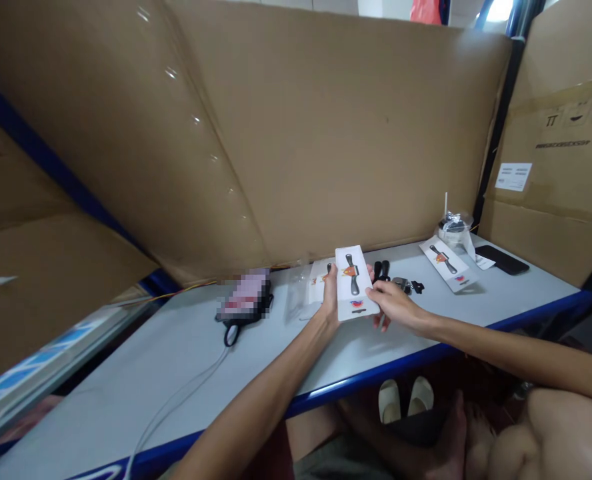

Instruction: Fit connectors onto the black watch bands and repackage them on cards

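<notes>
White printed package (355,277), one: tilting upright above the middle of the surface (276,360), its face showing a black two-handled tool, an orange patch and a dark hang slot near the lower edge.

Left hand (330,297): closing around the left edge of the package, gripping it, the far fingers passing behind.

Right hand (395,303): gripping the package at its lower right edge, the thumb pressing on the face, the lower fingers hanging below and partly curling.

Black handles (382,270), two: lying just behind the right hand, partly hidden by it.

Small metal and black parts (406,286): lying beside the handles, too small to name.

Second printed package (445,264): lying to the right, bearing a matching picture.

Black phone (502,259): lying flat near the right end.

Cup in clear plastic (455,230): standing behind the second package, a white straw (446,202) rising from it.

Clear plastic bag (299,293): lying left of the left hand.

Blurred-out device (246,293): lying farther left, a white cable (189,385) trailing towards the near edge.
</notes>
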`<state>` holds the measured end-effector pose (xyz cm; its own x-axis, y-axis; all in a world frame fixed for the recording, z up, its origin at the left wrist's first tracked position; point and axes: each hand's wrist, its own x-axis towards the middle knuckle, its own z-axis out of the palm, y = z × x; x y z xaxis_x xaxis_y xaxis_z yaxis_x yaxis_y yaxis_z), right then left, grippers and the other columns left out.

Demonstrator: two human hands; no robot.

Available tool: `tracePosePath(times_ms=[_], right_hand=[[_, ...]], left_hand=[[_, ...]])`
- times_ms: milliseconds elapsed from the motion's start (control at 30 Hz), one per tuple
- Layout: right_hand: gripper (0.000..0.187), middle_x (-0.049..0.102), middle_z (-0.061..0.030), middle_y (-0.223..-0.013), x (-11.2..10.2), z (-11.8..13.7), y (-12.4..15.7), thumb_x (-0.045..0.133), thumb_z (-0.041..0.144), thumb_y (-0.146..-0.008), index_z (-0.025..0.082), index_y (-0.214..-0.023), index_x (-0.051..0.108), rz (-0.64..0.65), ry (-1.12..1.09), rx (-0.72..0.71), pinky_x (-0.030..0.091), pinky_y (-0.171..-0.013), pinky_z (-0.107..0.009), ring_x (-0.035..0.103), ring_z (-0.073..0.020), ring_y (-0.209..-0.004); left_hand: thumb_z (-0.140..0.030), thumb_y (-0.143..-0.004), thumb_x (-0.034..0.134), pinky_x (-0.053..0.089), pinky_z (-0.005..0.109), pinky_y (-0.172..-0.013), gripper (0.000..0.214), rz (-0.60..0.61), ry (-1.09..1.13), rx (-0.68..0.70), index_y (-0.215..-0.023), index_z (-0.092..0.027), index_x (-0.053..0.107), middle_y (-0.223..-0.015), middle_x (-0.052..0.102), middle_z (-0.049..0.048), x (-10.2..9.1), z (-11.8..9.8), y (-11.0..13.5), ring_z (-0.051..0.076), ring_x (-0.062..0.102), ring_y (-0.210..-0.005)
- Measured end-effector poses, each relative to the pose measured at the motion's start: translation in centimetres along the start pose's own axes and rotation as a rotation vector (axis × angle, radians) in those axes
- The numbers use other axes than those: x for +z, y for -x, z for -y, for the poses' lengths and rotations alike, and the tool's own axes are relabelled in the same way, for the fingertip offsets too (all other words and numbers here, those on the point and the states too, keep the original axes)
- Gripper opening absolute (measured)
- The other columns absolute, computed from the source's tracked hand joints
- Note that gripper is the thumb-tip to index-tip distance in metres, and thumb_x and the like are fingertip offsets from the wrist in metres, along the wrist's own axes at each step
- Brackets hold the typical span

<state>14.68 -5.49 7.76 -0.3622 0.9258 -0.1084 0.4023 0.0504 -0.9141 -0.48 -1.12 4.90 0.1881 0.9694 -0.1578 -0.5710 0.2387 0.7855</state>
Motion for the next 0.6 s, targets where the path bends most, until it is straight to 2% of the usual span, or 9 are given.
tracePosePath(times_ms=[133, 200, 267, 333, 433, 600], right_hand=[[0.01, 0.07, -0.0088, -0.106, -1.7, -1.0, 0.9, 0.056, 0.026, -0.1, 0.018, -0.103, 0.062, -0.275, 0.599, -0.521, 0.049, -0.079, -0.03, 0.066, -0.02, -0.091], [0.015, 0.069, -0.0102, -0.108, -2.4, -0.9, 1.5, 0.053, 0.027, -0.102, 0.018, -0.102, 0.065, -0.282, 0.81, -0.722, 0.047, -0.08, -0.03, 0.064, -0.0211, -0.098], [0.021, 0.07, -0.0112, -0.103, -2.8, -0.7, 1.8, 0.05, 0.028, -0.104, 0.017, -0.099, 0.068, -0.231, 0.946, -0.846, 0.045, -0.075, -0.029, 0.063, -0.0213, -0.097], [0.026, 0.071, -0.0116, -0.098, -3.0, -0.6, 1.9, 0.048, 0.028, -0.104, 0.016, -0.095, 0.069, -0.181, 1.031, -0.913, 0.043, -0.071, -0.028, 0.062, -0.0213, -0.093], [0.03, 0.072, -0.0115, -0.093, -3.0, -0.4, 1.8, 0.045, 0.029, -0.106, 0.016, -0.093, 0.07, -0.112, 1.122, -0.941, 0.04, -0.069, -0.028, 0.062, -0.0207, -0.088], [0.034, 0.073, -0.0125, -0.093, -2.6, -0.5, 1.5, 0.04, 0.028, -0.107, 0.015, -0.099, 0.071, -0.018, 1.297, -0.952, 0.04, -0.067, -0.028, 0.062, -0.0211, -0.088]], left_hand=[[-0.056, -0.101, 0.016, 0.058, 0.046, -0.084, 0.075, -0.073, 0.09, 0.043, -0.133, -0.002, 0.058, -0.106, 0.075, 0.0206, 0.0, -0.1, 0.0, 0.033, 0.071, -0.099], [-0.055, -0.101, 0.017, 0.058, 0.046, -0.084, 0.074, -0.094, 0.109, 0.062, -0.131, -0.002, 0.059, -0.105, 0.075, 0.0202, 0.1, 0.1, 0.0, 0.032, 0.071, -0.098], [-0.058, -0.101, 0.016, 0.058, 0.046, -0.082, 0.076, -0.101, 0.083, 0.056, -0.13, -0.003, 0.059, -0.104, 0.074, 0.0202, 0.0, 0.2, -0.1, 0.032, 0.071, -0.095], [-0.062, -0.099, 0.013, 0.059, 0.046, -0.078, 0.08, -0.1, 0.028, 0.031, -0.128, -0.004, 0.061, -0.102, 0.074, 0.0203, -0.1, 0.3, -0.2, 0.032, 0.071, -0.091], [-0.069, -0.096, 0.012, 0.06, 0.046, -0.073, 0.086, -0.1, -0.018, -0.007, -0.124, -0.006, 0.064, -0.1, 0.074, 0.0198, -0.2, 0.4, -0.2, 0.031, 0.071, -0.084], [-0.065, -0.098, 0.009, 0.06, 0.045, -0.069, 0.085, -0.112, 0.058, -0.033, -0.119, -0.005, 0.066, -0.096, 0.074, 0.02, 0.2, 0.4, 0.1, 0.031, 0.072, -0.081]])
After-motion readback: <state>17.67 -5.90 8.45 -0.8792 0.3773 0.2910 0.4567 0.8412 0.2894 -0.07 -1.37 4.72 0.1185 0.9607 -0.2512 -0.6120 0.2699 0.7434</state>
